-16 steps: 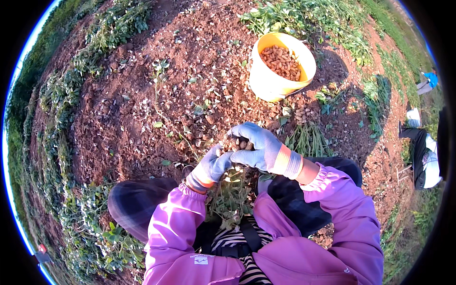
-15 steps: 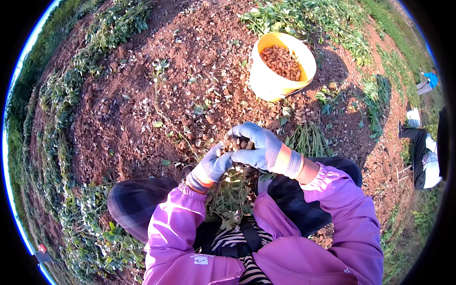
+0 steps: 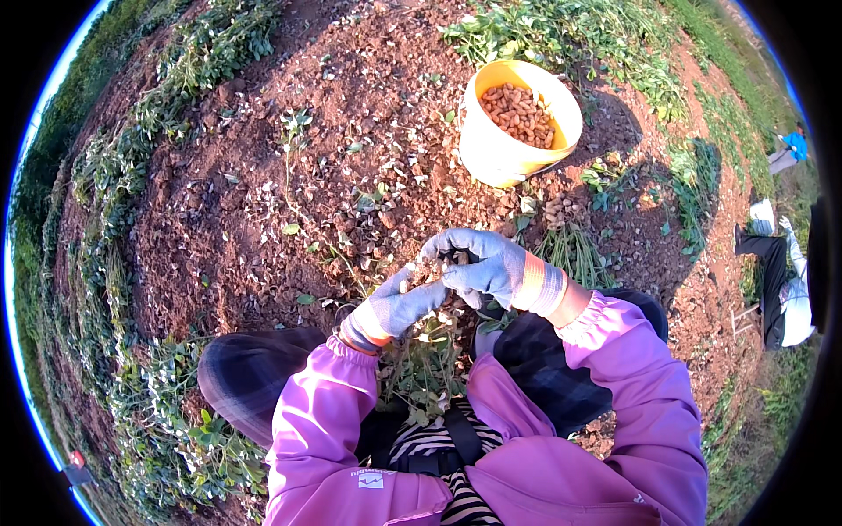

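Nearest, at lower centre of the frame, a wilted green leafy plant [image 3: 425,364] lies between the person's dark plaid trouser legs [image 3: 263,377]; its tangle could hide any pod that drops there.

Just above it, at the centre, the hands meet in blue knit gloves with orange-banded cuffs. The left hand [image 3: 395,307] is partly cupped, small brown peanut pods [image 3: 424,273] showing at its fingers. The right hand [image 3: 491,267] is bent into a loose ring beside it, with a dark gap inside; how firmly either one grips cannot be told. Pods might spill between the fingers if the cup tips or the hands part, and thick gloves could dull the feel of a slipping one. On the reddish-brown clumpy soil [image 3: 254,254], fallen pods would be easy to lose by colour.

Right of centre lies a bundle of green stems [image 3: 574,254], near enough to catch a sleeve.

Farther, at upper centre-right, stands a round yellow plastic bucket [image 3: 491,162] holding tan peanuts [image 3: 519,114]; uneven ground or a knock could tip it.
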`<state>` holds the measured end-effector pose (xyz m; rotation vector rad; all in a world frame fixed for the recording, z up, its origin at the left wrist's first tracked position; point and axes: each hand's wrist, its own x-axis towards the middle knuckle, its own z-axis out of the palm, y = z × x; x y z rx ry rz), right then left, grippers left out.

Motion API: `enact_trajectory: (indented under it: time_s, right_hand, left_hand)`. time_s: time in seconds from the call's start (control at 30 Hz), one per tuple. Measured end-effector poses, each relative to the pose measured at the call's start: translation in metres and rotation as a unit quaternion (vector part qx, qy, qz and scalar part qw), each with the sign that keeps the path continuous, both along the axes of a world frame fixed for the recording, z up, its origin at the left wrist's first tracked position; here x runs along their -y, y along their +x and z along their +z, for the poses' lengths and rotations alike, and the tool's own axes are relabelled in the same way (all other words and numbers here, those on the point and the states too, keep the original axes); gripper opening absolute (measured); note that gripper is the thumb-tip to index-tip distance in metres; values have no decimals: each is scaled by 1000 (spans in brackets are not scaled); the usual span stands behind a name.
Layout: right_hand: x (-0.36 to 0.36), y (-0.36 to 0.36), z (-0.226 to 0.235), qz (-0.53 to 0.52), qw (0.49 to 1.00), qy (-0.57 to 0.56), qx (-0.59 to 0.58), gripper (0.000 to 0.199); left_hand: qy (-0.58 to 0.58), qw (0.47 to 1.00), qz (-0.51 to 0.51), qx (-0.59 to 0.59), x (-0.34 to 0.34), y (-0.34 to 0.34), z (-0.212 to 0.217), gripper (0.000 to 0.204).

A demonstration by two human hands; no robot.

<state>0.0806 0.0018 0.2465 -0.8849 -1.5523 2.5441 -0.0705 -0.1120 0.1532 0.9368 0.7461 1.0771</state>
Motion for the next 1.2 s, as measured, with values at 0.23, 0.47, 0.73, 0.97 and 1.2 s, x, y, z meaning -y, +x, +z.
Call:
enact_trajectory:
  time_s: [0.23, 0.47, 0.73, 0.97, 1.2]
  right_hand:
    - [1, -3, 0, 25, 993, 109, 43, 35]
    - [6, -6, -15, 50, 910, 408, 51, 35]
    - [12, -6, -5, -79, 992, 56, 82, 29]
    - [6, -7, -16, -186, 978, -91, 39, 14]
    - [3, -6, -26, -180, 972, -135, -72, 13]
  left_hand:
    - [-64, 995, 52, 54, 0, 9, 28, 47]
    - [0, 999, 43, 14, 3, 10, -7, 57]
    - [14, 996, 90, 6, 7, 8, -20, 51]
    - [-34, 977, 191, -84, 4, 17, 1, 49]
    - [-104, 977, 165, 82, 0, 17, 9, 53]
